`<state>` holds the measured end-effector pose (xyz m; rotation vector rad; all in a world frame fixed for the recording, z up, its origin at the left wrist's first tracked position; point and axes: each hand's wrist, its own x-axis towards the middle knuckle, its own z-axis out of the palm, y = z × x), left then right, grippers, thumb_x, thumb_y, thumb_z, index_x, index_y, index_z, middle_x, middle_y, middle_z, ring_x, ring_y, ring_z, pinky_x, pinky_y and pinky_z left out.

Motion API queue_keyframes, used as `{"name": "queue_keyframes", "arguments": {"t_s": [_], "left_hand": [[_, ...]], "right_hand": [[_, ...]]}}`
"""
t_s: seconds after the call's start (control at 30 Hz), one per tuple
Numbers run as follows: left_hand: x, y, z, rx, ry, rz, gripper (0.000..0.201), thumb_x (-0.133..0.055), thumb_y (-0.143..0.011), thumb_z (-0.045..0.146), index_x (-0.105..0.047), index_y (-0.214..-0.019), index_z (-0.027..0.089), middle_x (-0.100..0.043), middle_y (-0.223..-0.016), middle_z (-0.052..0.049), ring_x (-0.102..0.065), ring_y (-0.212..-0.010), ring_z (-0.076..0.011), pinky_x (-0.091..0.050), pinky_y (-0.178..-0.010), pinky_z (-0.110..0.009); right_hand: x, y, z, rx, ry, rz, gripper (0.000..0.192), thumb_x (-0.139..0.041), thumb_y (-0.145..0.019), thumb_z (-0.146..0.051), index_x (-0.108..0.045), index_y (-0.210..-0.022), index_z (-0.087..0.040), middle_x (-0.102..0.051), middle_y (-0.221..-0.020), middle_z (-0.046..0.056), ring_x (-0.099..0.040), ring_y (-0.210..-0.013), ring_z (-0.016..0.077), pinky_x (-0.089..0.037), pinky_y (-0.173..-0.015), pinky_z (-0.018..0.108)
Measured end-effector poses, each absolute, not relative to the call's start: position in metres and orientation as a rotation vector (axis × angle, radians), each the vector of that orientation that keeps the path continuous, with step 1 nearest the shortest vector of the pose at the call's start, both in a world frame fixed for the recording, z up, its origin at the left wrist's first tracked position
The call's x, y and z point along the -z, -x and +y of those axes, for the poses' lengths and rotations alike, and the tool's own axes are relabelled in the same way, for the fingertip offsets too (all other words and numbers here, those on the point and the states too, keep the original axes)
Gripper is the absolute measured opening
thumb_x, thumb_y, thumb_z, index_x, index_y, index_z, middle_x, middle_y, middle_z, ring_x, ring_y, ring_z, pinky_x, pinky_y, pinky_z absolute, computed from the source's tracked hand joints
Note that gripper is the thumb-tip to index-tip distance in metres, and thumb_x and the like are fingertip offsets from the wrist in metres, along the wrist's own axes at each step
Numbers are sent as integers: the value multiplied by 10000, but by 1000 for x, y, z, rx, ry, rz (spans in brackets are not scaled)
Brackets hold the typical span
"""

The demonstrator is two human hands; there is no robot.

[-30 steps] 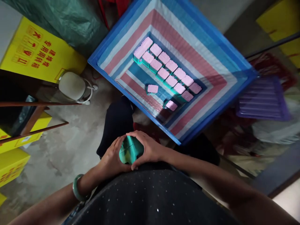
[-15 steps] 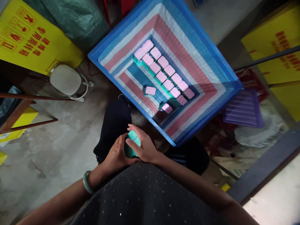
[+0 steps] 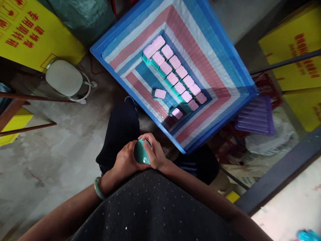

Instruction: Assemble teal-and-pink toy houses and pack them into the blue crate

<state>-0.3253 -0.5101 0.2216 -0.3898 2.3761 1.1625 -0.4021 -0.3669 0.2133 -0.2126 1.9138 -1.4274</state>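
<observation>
1. Both hands are closed around a teal piece: left hand, right hand, held over the lap, near the striped bin.
2. Even pressure should probably be kept so nothing slips.
3. Finished pink-topped pieces are lined up far inside.

Both forearms angle inward over the lap. The left hand and right hand meet close together, fingers of the right curled over from above, the left's curled in opposite them.
</observation>
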Motion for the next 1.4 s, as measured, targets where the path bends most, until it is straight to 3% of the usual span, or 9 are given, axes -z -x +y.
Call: {"name": "queue_keyframes", "arguments": {"t_s": [0.1, 0.23, 0.37, 0.63, 0.87, 0.97, 1.07, 1.2, 1.4], "left_hand": [[-224, 325, -507, -1176, 385, 2376, 753, -786, -692, 555, -474, -1286, 213, -673, -1110, -91, -701, -1035, -338, -603, -903, -514], [-228, 322, -505, -1237, 354, 2373, 914, -820, -664, 534, -388, -1391, 189, -638, -1221, -162, -668, -1122, -365, -584, -941, -545], [-230, 320, -507, -1295, 299, 2346, 932, -824, -654, 506, -370, -1403, 185, -616, -1284, -176, -647, -1171, -368, -553, -971, -561], [-223, 321, -506, -1422, 375, 2217, 858, -852, -620, 448, -441, -1330, 194, -625, -1218, -155, -638, -1137, -377, -521, -992, -612], [-229, 398, -539, -1949, 130, 1857, 1076, -855, -724, 380, -162, -1543, 302, -253, -1623, -173, -336, -1493, -373, -371, -1201, -545], [-231, 433, -545, -2111, 31, 1549, 1047, -824, -781, 331, -116, -1553, 373, -196, -1666, -134, -307, -1521, -362, -405, -1181, -514], [-221, 455, -546, -2065, 48, 1387, 1070, -828, -782, 354, -98, -1564, 384, -279, -1642, -138, -414, -1461, -372, -461, -1126, -524], [-188, 489, -544, -1912, 149, 1320, 1072, -826, -748, 467, -175, -1586, 316, -438, -1564, -153, -498, -1394, -388, -440, -1133, -549], [-105, 572, -497, -1063, -278, 2141, 1198, -870, -648, 301, -166, -1617, 266, -216, -1692, -153, -205, -1560, -389, -259, -1244, -563]], "right_hand": [[-214, 410, -366, 1389, 219, 1893, 395, -373, -1030, -574, -536, -1086, -219, -663, -1093, 83, -648, -1023, 222, -507, -947, 395], [-218, 421, -352, 1439, 285, 1690, 551, -310, -1046, -606, -379, -1424, -211, -647, -1284, 129, -622, -1199, 249, -472, -1047, 451], [-216, 414, -337, 1289, 568, 1745, 887, -559, -864, -771, -339, -1502, -195, -522, -1476, 187, -479, -1387, 344, -348, -1166, 561], [-215, 397, -346, 1219, 591, 1987, 565, -464, -965, -542, -501, -1352, -132, -629, -1267, 184, -584, -1182, 334, -447, -1070, 563], [-243, 501, -316, 1704, 426, 1945, 675, -460, -1003, -639, -358, -1567, -282, -350, -1645, 80, -295, -1536, 281, -198, -1280, 521], [-236, 528, -288, 1656, 420, 1705, 834, -708, -903, -546, -296, -1602, -350, -359, -1647, 59, -331, -1526, 281, -258, -1258, 524], [-214, 528, -277, 1646, 319, 1510, 1104, -892, -739, -412, -235, -1623, -347, -409, -1615, 90, -484, -1426, 280, -413, -1171, 481], [-172, 522, -273, 1819, 29, 1501, 1023, -927, -673, -386, -420, -1552, -261, -521, -1527, 103, -544, -1359, 290, -443, -1137, 448], [-76, 545, -250, 1337, 45, 2111, 1009, -919, -634, -422, -483, -1512, -181, -540, -1491, 163, -500, -1382, 354, -390, -1166, 516]]}}
